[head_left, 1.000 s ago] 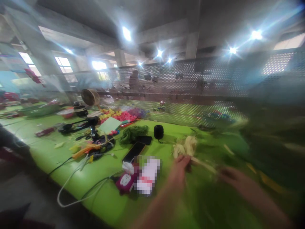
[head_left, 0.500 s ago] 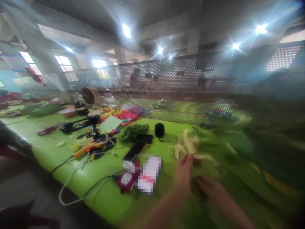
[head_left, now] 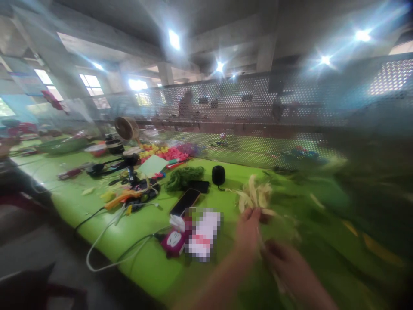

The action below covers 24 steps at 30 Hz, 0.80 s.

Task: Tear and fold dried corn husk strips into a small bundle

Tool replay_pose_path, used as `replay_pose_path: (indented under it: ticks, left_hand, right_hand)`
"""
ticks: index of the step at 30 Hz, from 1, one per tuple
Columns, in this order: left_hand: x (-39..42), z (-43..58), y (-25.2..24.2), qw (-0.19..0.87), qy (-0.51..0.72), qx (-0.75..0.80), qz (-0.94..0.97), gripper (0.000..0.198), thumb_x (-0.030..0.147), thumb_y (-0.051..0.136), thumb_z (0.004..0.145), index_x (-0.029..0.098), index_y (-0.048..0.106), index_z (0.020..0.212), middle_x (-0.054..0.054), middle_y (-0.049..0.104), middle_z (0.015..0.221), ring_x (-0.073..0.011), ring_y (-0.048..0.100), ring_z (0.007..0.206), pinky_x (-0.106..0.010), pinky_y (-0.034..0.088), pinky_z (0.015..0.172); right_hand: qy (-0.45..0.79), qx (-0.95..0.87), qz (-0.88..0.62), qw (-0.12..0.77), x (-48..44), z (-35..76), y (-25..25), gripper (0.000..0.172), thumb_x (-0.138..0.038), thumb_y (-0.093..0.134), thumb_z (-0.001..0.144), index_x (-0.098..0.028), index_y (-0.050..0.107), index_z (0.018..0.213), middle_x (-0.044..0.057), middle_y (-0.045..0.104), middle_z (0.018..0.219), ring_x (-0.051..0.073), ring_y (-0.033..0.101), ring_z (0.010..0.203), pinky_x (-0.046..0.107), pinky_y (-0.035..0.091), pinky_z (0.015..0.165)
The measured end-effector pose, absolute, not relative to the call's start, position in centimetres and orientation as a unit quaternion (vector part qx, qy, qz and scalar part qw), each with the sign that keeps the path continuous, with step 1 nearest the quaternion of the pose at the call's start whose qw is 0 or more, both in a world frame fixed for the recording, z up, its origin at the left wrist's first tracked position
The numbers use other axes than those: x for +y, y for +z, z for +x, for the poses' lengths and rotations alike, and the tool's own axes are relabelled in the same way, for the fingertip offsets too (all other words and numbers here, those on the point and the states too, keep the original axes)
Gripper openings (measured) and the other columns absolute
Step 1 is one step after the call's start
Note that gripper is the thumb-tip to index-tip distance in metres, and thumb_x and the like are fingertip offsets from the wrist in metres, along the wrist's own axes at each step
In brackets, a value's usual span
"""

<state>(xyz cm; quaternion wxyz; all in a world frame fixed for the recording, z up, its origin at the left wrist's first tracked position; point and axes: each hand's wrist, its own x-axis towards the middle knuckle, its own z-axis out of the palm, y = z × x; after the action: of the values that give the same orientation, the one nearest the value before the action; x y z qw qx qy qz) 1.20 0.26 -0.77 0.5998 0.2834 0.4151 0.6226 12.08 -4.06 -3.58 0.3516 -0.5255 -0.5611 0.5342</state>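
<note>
My left hand (head_left: 248, 230) is closed on the stem end of a bunch of pale yellow petal-like strips (head_left: 254, 196), holding it up over the green table (head_left: 142, 224). My right hand (head_left: 285, 262) sits just right of and below it, blurred, with its fingers curled near the same stem; what they hold is unclear. Pale strands trail down between the two hands.
A phone (head_left: 185, 202), a pink gadget (head_left: 173, 242) on a white cable (head_left: 106, 232), green yarn (head_left: 183, 176), a black spool (head_left: 218, 175), orange tools (head_left: 121, 198) and a small fan (head_left: 126, 128) lie to the left. A perforated metal screen (head_left: 258, 116) backs the table. A person sits beyond it.
My right hand has moved left from the far right, close under my left hand. The bunch has stayed in my left hand and shifted slightly.
</note>
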Motion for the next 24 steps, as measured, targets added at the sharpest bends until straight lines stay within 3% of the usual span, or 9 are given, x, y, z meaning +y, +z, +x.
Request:
replay_pose_path:
  ticks: [6,14,20,24]
  left_hand:
    - [0.8,0.9,-2.0,0.581,0.618,0.428,0.312,0.035,0.050,0.067,0.076,0.016,0.070,0.085,-0.007,0.069,0.080,-0.0175,0.059,0.073,-0.031,0.044,0.076]
    - [0.9,0.2,-1.3,0.557,0.641,0.433,0.302,0.041,0.054,0.068,0.074,0.016,0.071,0.088,-0.007,0.069,0.079,-0.0164,0.056,0.071,-0.029,0.042,0.072]
    - [1.0,-0.2,-0.9,0.573,0.637,0.421,0.299,0.044,0.056,0.069,0.072,0.014,0.070,0.088,-0.007,0.069,0.077,-0.0148,0.053,0.067,-0.027,0.040,0.066]
    - [1.5,-0.7,-1.4,0.595,0.619,0.401,0.319,0.044,0.056,0.066,0.075,0.014,0.069,0.089,-0.006,0.069,0.079,-0.0108,0.046,0.059,-0.025,0.037,0.059]
  right_hand:
    - [0.530,-0.569,-0.532,0.336,-4.3,12.2,-3.5,0.020,-0.039,0.064,0.071,-0.020,0.057,0.068,-0.003,0.061,0.056,0.013,0.056,0.053,0.023,0.037,0.051]
    - [0.550,-0.559,-0.525,0.329,-4.9,12.1,-3.4,0.020,-0.038,0.066,0.069,-0.022,0.055,0.069,-0.004,0.062,0.054,0.012,0.054,0.048,0.023,0.040,0.048]
    - [0.571,-0.589,-0.480,0.311,-5.8,11.8,-2.0,0.034,-0.051,0.070,0.067,-0.021,0.054,0.061,-0.004,0.058,0.051,0.012,0.055,0.048,0.023,0.040,0.046]
    - [0.516,-0.652,-0.468,0.300,-5.4,13.3,-0.8,0.045,-0.059,0.052,0.081,-0.022,0.062,0.058,0.001,0.062,0.054,0.015,0.057,0.051,0.026,0.045,0.051]
